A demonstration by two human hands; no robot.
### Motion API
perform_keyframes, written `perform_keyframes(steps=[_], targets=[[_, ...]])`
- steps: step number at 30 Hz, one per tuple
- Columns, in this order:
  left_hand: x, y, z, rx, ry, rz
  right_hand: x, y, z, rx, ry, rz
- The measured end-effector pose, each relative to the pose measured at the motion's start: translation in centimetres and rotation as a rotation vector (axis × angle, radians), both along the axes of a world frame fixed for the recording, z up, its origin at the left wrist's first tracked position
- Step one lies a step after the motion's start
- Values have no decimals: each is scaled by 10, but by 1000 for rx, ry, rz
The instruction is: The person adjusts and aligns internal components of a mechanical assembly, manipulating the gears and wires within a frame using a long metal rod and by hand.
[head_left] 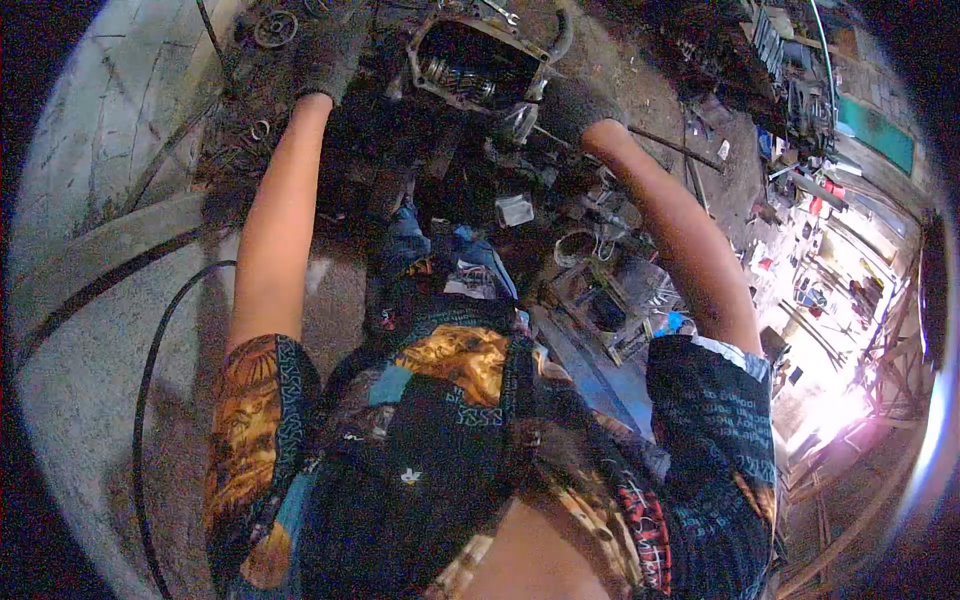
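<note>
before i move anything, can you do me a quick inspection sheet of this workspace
Surface: grimy, dirt-strewn floor, with pale paving to the left.
Job's things: open metal housing with a toothed part inside.
Clutter: a wrench beyond the housing, a spoked wheel at upper left, a pale box-like item nearer the body.
Hands: both darkly covered; left hand left of the housing, right hand by its right end; grip and contact unclear.
Cables: dark hose or cable curving along the left side.
Surroundings: green panel at upper right, strong glare at far right.
</note>
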State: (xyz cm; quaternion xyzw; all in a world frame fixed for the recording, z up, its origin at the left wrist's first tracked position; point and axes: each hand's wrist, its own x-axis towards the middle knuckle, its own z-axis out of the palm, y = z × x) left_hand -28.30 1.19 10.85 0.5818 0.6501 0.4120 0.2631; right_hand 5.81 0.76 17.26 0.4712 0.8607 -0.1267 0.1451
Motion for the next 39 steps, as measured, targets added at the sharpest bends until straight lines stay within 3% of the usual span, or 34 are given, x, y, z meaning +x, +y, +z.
perform_keyframes(steps=[6, 8, 11, 15, 17, 18, 20, 22, 23, 25, 27, 29, 31, 32, 34, 36, 38, 39], targets=[[1, -1, 1, 31, 16, 4, 18, 3, -19, -44, 117, -137], [2, -2, 1, 34, 19, 2, 24, 10, -21, -190, -4, -49], [4, -8, -1, 31, -174, 4, 24, 16, -30, -188, -178, -48], [2, -29, -20, 100, 71, 58, 36, 17, -32, -167, -66, 17], [0, -44, -36, 129, 192, 79, 41, 14, -32, -109, 148, 38], [-3, -49, -46, 149, 254, 92, 41, 18, -37, -105, 149, 38], [-8, -64, -71, 170, 310, 100, 38, 25, -45, -180, -129, 15], [-17, -78, -97, 268, 690, 67, 30, 26, -38, -215, -139, -70], [-14, -82, -92, 272, 688, 65, 27, 26, -35, -253, -144, -151], [-7, -99, -77, -203, 331, 344, 31, 32, -45, -223, -172, -86], [-8, -107, -62, -226, 286, 278, 40, 30, -54, -193, -205, -23], [-10, -108, -42, -242, 242, 217, 49, 28, -57, -181, -1, -29], [-7, -96, -20, -432, 126, 200, 46, 19, -50, -139, 28, -54], [-9, -86, -22, -428, 125, 202, 41, 14, -45, -112, 55, -73], [-11, -58, -41, -133, -161, 78, 27, 12, -35, -113, -56, -66], [-10, -27, -54, -134, -59, 68, 19, 5, -29, -120, -168, -70], [-8, 10, -59, -117, 140, 50, 15, 0, -23, -34, 134, -157], [-8, 24, -57, -107, 240, 43, 11, -2, -17, -36, 134, -159]])
